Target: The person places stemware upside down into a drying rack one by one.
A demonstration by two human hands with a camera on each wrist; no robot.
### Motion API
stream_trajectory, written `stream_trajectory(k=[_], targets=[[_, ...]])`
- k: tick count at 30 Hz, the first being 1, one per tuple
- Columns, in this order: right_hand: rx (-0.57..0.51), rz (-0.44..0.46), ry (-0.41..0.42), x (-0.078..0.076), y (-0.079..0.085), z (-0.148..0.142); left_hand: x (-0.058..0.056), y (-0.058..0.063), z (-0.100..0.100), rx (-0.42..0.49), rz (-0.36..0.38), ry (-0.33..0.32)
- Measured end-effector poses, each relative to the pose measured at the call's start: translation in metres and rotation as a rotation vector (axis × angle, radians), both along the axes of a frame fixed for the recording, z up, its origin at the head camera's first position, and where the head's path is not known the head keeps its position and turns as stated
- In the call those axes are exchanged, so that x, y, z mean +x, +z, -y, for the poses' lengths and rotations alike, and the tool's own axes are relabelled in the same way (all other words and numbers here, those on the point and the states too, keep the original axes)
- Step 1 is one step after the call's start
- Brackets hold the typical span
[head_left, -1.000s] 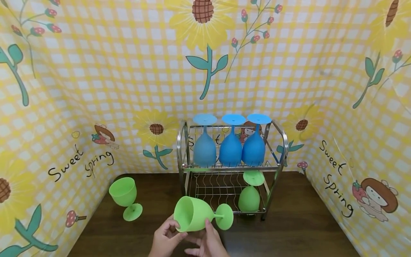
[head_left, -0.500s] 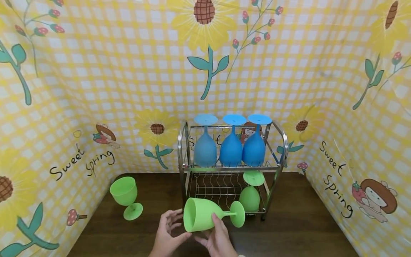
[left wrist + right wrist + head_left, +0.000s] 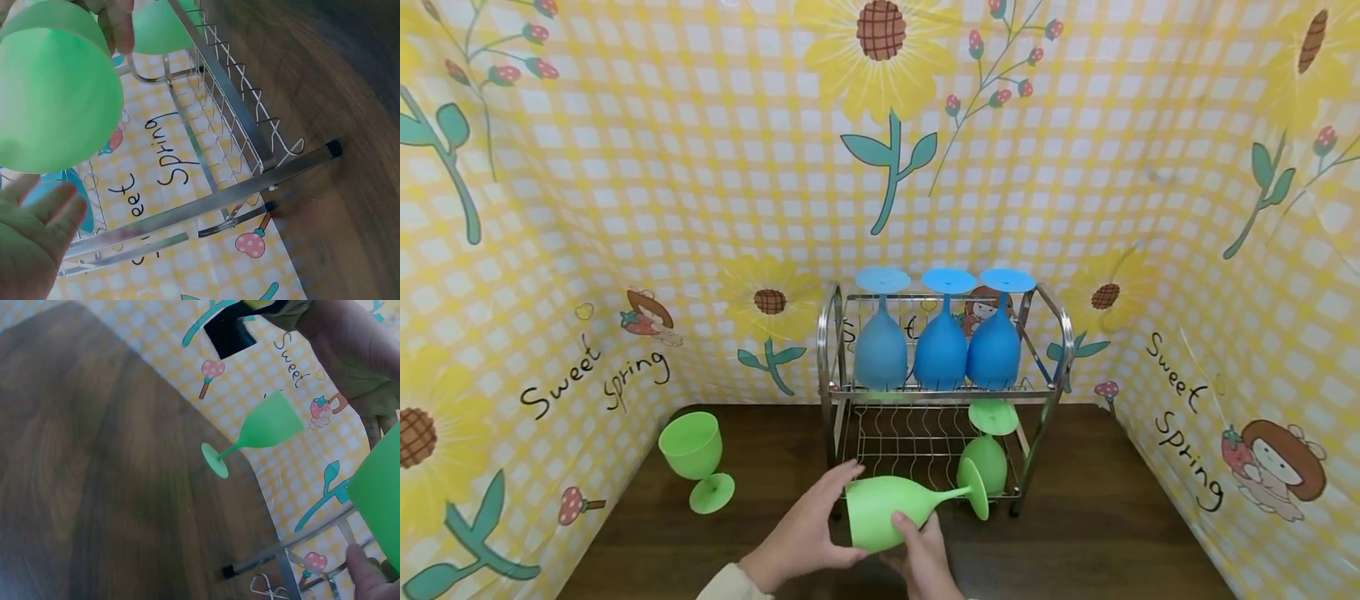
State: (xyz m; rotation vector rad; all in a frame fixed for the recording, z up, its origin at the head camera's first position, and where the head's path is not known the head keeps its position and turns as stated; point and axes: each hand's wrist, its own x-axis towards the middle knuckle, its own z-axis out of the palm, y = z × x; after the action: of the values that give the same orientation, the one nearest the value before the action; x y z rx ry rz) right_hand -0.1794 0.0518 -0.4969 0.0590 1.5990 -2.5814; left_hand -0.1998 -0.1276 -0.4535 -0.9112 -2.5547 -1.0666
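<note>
A green plastic goblet [image 3: 891, 510] lies sideways in the air in front of the rack, its mouth to the left and its foot to the right. My right hand [image 3: 925, 550] grips the bowl from below, thumb on the near side. Around the mouth my left hand [image 3: 808, 525] is spread, thumb low and fingers high, right at the rim. In the left wrist view, this left hand [image 3: 37, 240] has its fingers extended close to the goblet's mouth [image 3: 56, 100]. The right wrist view shows my right thumb [image 3: 362, 565] against the bowl.
A two-tier metal rack [image 3: 823, 350] holds three upside-down blue goblets [image 3: 940, 354] on top. One upside-down green goblet [image 3: 988, 458] sits at its lower right. Another green goblet [image 3: 691, 450] stands upright on the dark wooden table [image 3: 1097, 533] at left. Checked cloth [image 3: 715, 167] surrounds the table.
The held goblet has moved right and turned, so its mouth no longer shows and its foot points further up. My left hand let go of the rim, then came back around it.
</note>
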Motion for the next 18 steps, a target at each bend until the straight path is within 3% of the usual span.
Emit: stream_trajectory(k=[3,6,10,15,18], targets=[[0.048,-0.036,-0.044,0.000,0.002,0.000,0.000,-0.004,-0.001,0.010,0.013,-0.045],[0.106,-0.050,-0.139,-0.001,0.003,0.002,0.002,-0.013,-0.005,0.014,-0.041,-0.022],[0.161,-0.057,-0.271,-0.001,0.005,0.004,0.003,-0.026,-0.015,0.003,-0.159,0.028],[0.184,-0.122,-0.313,0.001,0.003,0.008,0.001,-0.036,-0.024,0.010,-0.358,0.074],[0.241,-0.151,-0.351,0.001,0.000,0.009,0.001,-0.041,-0.028,0.013,-0.424,0.080]])
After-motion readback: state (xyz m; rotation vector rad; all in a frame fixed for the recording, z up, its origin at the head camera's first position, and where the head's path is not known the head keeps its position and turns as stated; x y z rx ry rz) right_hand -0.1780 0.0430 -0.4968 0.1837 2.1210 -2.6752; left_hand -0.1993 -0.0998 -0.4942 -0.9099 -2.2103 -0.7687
